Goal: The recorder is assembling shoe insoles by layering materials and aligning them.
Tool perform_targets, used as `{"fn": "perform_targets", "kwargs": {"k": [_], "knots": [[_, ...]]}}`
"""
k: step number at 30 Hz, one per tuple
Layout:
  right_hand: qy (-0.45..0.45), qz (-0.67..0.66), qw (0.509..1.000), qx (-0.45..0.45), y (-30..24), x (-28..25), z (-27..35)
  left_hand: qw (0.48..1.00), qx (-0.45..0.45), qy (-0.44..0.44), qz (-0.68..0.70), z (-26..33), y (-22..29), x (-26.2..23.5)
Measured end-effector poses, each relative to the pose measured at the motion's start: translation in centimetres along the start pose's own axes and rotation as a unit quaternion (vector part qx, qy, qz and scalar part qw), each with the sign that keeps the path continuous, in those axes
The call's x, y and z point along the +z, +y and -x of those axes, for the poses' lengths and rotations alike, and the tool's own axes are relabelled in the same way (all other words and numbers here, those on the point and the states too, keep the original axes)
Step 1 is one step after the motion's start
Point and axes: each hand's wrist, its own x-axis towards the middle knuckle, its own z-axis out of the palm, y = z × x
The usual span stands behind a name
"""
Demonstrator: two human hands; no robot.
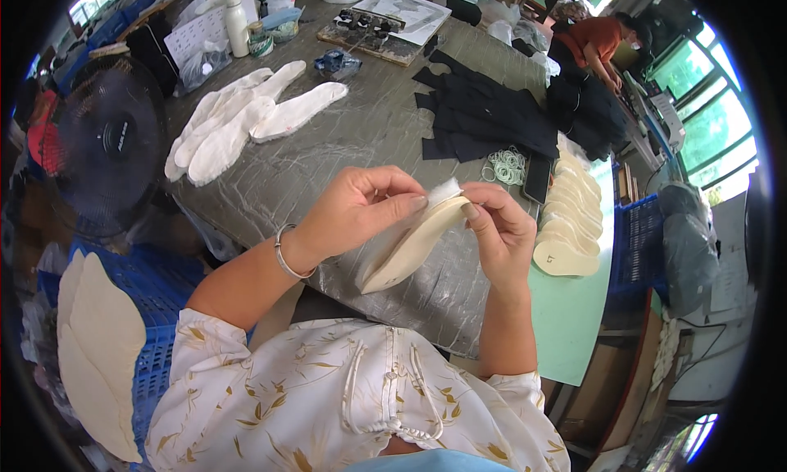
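Observation:
In front of me a cream shoe insole (410,255) is held tilted above the table, its narrower lower end toward me. White fluffy lining (444,191) shows at its upper end. My left hand (357,214), with a metal bangle on the wrist, pinches the insole's edge beside the lining. My right hand (502,230) grips the upper end from the other side, thumb against the cream face. Beyond my hands lie several white fluffy insoles (234,119) in a loose group. A row of overlapping cream insoles (570,218) lies right of my right hand.
Black cut fabric (488,107), a bundle of pale rubber bands (506,167) and a phone (537,179) lie at the table's right. A fan (111,140) stands left, above a blue crate (160,349) with cream sheets (94,349). A person (594,45) bends over at the far right.

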Motion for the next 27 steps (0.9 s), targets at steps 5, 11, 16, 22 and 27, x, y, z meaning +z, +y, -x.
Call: {"fn": "perform_targets", "kwargs": {"k": [5,11,16,22,27], "knots": [[0.011,-0.074,0.997,0.017,0.6,0.2,0.1,0.999,-0.013,-0.003,0.047,-0.2,0.0,0.6],[-0.015,0.014,1.000,-0.013,1.2,0.4,0.1,0.999,-0.036,-0.002,-0.021,-1.9,-0.6,0.5],[-0.021,0.146,0.983,-0.107,0.2,1.0,-0.4,0.994,-0.077,-0.054,-0.052,-3.3,0.7,-1.0],[-0.009,0.208,0.960,-0.186,0.4,1.5,-0.3,0.989,-0.088,-0.053,-0.108,-3.3,1.0,-1.2],[-0.032,0.305,0.915,-0.262,0.0,1.0,0.1,0.987,-0.049,-0.021,-0.154,-3.3,0.1,-0.1]]}}
